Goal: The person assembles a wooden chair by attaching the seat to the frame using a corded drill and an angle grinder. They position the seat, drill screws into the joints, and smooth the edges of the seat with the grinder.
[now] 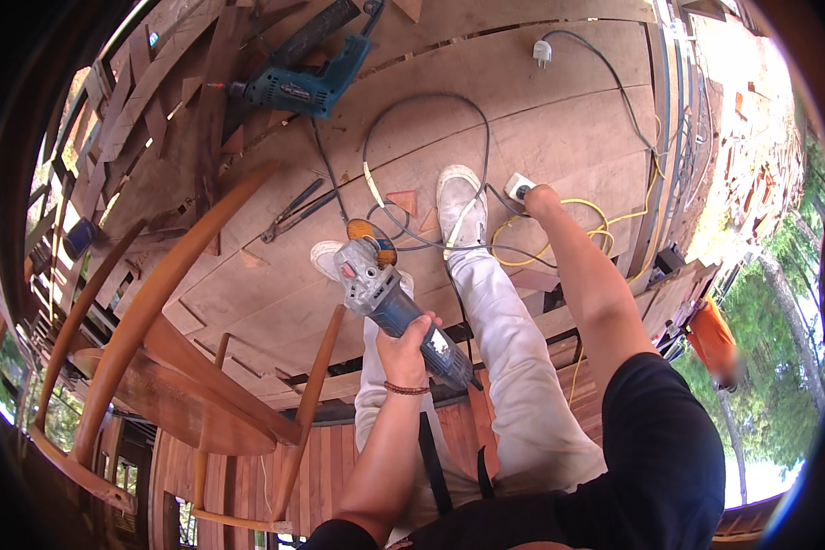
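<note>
Left hand [403, 344] clamped round blue angle grinder [390, 302], held above plywood floor [559, 128]; right hand [541, 197] reaching to white socket [520, 187] near floor's right edge, fingers hidden, grip unclear. Likely powering up; next calls for firm two-handed hold

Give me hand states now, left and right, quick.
Left hand: closed around the body of the blue angle grinder, holding it up.
Right hand: down at the white socket on the wooden floor; fingers hidden, grip cannot be told.
</note>
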The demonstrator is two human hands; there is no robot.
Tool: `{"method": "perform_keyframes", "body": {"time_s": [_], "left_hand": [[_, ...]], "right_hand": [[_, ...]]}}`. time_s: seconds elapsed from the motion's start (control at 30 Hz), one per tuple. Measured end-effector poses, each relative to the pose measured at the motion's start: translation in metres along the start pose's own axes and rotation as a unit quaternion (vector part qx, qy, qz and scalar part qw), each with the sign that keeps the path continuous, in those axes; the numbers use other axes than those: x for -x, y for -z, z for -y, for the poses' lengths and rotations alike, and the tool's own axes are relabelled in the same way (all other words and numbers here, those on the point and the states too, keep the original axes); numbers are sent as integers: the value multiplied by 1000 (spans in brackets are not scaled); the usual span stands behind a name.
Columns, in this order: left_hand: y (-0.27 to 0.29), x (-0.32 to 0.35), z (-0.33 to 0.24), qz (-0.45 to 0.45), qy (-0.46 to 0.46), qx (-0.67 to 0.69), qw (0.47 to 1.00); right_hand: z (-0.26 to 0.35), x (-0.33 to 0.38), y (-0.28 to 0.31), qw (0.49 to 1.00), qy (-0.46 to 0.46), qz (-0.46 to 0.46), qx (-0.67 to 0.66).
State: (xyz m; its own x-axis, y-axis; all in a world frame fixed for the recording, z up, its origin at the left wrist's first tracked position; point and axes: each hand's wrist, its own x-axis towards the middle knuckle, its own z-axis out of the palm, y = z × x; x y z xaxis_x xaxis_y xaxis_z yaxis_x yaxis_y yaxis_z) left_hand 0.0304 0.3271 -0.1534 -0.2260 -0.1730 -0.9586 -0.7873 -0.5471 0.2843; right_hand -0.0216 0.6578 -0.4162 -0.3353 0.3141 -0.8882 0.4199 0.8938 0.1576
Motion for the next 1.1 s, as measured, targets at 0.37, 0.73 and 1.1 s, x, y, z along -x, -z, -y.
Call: {"method": "perform_keyframes", "body": {"time_s": [0.37, 0.73, 1.1], "left_hand": [[5, -1, -4, 14, -23, -22, 999], [24, 9, 13, -43, -163, -190, 967], [13, 181, -34, 17, -315, -240, 918]], "right_hand": [[33, 3, -1, 998, -1, -29, 56], [122, 220, 48, 911, 268, 103, -296], [141, 435, 114, 780, 221, 208, -547]]}}
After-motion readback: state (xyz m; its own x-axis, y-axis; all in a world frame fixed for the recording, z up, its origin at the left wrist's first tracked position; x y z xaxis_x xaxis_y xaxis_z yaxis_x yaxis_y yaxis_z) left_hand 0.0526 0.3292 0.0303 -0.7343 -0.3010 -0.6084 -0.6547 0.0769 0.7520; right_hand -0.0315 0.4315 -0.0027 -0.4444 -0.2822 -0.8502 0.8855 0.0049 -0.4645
